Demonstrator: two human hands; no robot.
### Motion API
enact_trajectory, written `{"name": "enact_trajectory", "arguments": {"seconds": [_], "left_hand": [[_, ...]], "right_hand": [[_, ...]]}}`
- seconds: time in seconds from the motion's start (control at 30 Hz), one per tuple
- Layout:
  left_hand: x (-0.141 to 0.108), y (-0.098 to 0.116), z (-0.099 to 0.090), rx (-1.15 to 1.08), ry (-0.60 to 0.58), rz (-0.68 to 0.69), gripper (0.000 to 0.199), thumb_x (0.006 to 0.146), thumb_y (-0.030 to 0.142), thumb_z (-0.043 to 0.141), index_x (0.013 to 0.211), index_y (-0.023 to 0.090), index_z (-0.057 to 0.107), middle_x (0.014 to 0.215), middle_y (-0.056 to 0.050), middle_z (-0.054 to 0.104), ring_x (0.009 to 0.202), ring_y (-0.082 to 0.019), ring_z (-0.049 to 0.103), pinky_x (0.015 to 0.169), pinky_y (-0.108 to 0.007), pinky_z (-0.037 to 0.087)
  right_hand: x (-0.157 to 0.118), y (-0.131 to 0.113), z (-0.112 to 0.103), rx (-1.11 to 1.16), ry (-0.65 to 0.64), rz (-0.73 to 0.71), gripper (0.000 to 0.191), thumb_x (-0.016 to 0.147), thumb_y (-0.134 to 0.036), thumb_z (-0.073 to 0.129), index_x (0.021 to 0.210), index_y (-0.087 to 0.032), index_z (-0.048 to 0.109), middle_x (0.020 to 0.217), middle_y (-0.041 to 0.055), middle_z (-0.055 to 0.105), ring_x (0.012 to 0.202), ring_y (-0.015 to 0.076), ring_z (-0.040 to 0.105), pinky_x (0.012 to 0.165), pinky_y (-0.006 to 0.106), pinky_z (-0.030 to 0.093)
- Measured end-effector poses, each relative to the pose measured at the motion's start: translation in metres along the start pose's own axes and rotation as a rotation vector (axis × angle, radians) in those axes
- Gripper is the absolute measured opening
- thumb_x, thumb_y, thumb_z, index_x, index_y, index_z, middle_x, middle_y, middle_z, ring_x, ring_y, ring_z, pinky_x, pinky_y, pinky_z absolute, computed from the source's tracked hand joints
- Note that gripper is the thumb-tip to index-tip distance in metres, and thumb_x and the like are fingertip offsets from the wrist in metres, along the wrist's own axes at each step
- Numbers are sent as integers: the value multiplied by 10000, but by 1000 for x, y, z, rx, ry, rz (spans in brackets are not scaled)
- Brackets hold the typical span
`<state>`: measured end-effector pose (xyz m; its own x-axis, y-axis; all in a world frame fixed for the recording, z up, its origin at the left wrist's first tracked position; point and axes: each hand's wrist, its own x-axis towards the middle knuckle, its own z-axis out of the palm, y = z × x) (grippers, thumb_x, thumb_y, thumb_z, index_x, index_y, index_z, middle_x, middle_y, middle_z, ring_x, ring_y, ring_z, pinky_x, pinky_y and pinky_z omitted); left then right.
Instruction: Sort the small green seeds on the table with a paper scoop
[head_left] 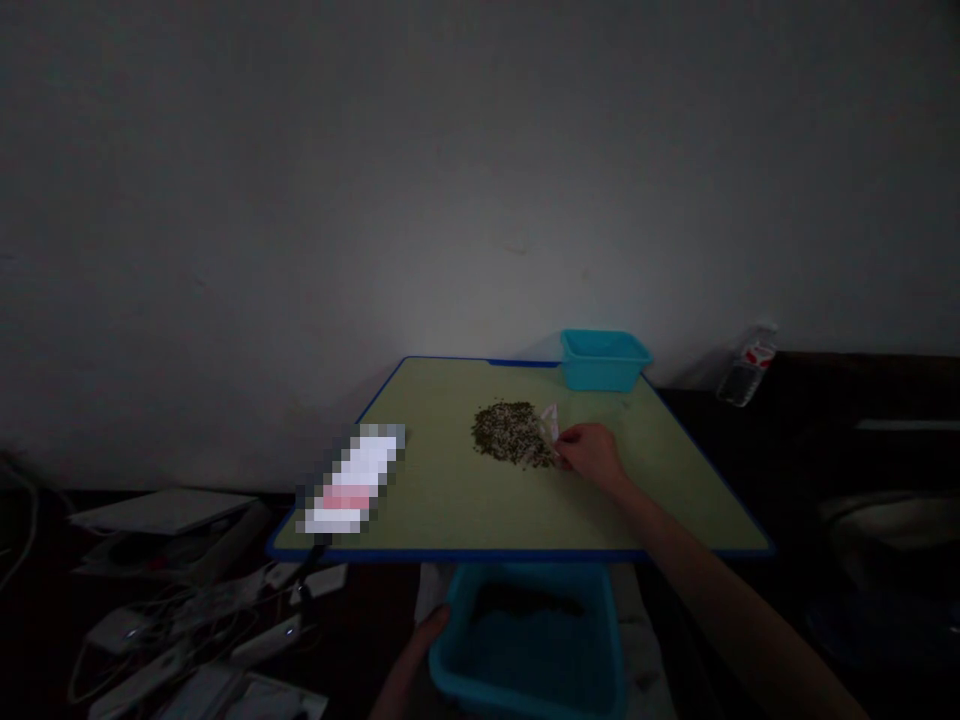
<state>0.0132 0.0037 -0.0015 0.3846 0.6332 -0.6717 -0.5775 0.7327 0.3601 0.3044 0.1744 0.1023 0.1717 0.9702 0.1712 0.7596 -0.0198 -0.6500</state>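
My right hand point(594, 456) is over the table, its fingers pinched on the edge of a small, clear and whitish plastic bag point(549, 420). The bag lies against the right side of a heap of small grains point(510, 433), dark and pale mixed together, spread on the table. Below the table's front edge, my left hand point(426, 640) grips the left rim of a blue plastic basin point(616, 660), thumb on top; its other fingers are hidden. Some dark material point(525, 600) lies inside this basin, too dim to make out.
The yellowish table point(450, 515) has a blue edge. A second blue basin point(602, 372) stands at its back right corner. A blurred-out phone-like screen point(352, 480) is at the left. Cables and white power strips point(262, 640) clutter the lower left. A plastic bottle point(746, 368) leans beyond the right side.
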Motion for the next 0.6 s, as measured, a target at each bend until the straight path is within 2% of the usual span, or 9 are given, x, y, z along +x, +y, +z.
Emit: {"name": "enact_trajectory", "arguments": {"seconds": [0.13,0.3,0.37,0.5,0.6], "left_hand": [[-6,3,7,10,22,3,965,750,462,777,1581,191,368,1152,-141,831,1187,-447,685,946,-524,518],[-8,5,13,30,13,22,992,729,434,810,1554,70,397,953,-165,854,1035,-419,742,899,-467,528],[-8,5,15,5,-2,41,970,738,405,801,1548,54,400,927,-159,855,1052,-415,737,903,-460,531],[-11,6,16,-16,35,5,959,716,375,812,1564,211,397,1036,-107,854,1124,-412,714,948,-479,524],[-10,6,12,0,55,-15,978,729,407,811,1576,205,364,1014,-115,852,1110,-414,724,951,-490,527]], "right_hand": [[0,2,7,118,-28,27,151,811,-207,666,788,-169,811,678,55,779,661,210,766,616,242,563],[1,4,11,205,-48,44,133,805,-160,665,794,-154,797,695,64,784,606,187,752,572,223,551],[1,5,10,195,-52,35,124,804,-164,674,790,-155,797,705,66,787,615,189,753,578,226,550],[2,5,9,189,-79,4,140,828,-204,677,796,-156,804,727,71,792,628,193,753,598,239,555],[2,6,9,177,-69,-33,150,833,-235,685,830,-160,814,742,66,794,644,195,750,610,245,553]]}}
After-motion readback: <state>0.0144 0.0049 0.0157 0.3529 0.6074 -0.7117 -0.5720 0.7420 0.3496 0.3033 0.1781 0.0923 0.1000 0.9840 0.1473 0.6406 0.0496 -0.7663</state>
